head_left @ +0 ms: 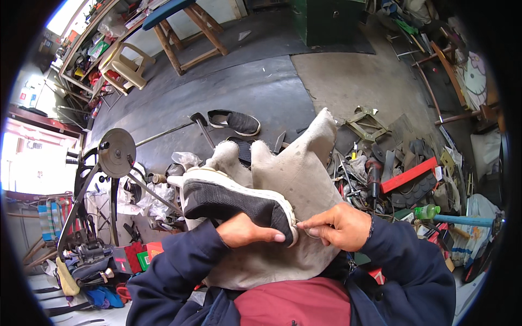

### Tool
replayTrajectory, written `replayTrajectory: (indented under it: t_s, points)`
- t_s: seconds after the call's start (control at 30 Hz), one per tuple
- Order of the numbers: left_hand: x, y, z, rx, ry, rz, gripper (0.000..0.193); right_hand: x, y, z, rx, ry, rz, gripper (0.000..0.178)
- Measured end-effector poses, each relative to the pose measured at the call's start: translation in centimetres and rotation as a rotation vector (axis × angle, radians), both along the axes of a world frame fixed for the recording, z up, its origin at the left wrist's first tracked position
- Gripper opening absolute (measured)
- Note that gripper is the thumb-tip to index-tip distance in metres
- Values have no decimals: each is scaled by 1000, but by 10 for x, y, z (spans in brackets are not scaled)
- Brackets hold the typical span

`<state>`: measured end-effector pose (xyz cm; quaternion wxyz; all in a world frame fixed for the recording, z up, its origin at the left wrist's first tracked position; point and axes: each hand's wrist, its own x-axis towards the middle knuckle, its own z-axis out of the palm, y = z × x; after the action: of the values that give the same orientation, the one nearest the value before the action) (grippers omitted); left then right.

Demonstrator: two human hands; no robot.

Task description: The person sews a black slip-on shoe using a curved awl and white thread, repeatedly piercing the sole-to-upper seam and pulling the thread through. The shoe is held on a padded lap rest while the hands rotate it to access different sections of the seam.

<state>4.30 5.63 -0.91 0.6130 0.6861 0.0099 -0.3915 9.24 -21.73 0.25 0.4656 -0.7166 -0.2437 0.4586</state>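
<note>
A dark slip-on shoe with a white sole lies tilted over my lap, its sole edge turned upward and away from me. My left hand is wrapped round its near side, thumb laid along the dark upper. At the shoe's right end my right hand is closed in a pinch beside the sole edge. Something thin, possibly thread, shows by those fingertips, too fine to make out. Under the shoe, a pale, stained cloth or leather cover spreads over my legs.
A similar dark shoe stands on the floor ahead. To the left is a hand-wheel machine. Tools, including a red-and-black power tool, and a red bar crowd the right. Farther off are a wooden-legged stool and a green cabinet.
</note>
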Motion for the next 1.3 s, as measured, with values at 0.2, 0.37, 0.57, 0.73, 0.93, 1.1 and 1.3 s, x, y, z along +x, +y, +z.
replayTrajectory:
  t_s: [0.2, 0.37, 0.57, 0.73, 0.93, 1.1, 1.3]
  points:
    - [-6, -3, -8, -8, -19, 94, 31, -1, 13, 6, -31, -70, -7, 27]
    - [-4, 0, -14, -9, 40, 77, 31, -17, 20, 2, -75, -253, -61, 24]
    - [-5, 5, -22, -75, 4, 68, 32, -10, 9, -12, 87, -253, -56, 27]
    - [-5, 6, -23, -94, -17, 53, 36, 1, -3, -17, 127, -97, -5, 29]
    - [-3, 5, -20, -83, 39, 53, 34, 15, -10, -21, 99, 50, 85, 31]
    - [-2, 3, -21, -118, 54, 90, 35, 17, -12, -28, 203, 17, 113, 32]
    - [-2, 3, -22, -109, 43, 89, 34, 19, -15, -30, 189, -26, 149, 33]
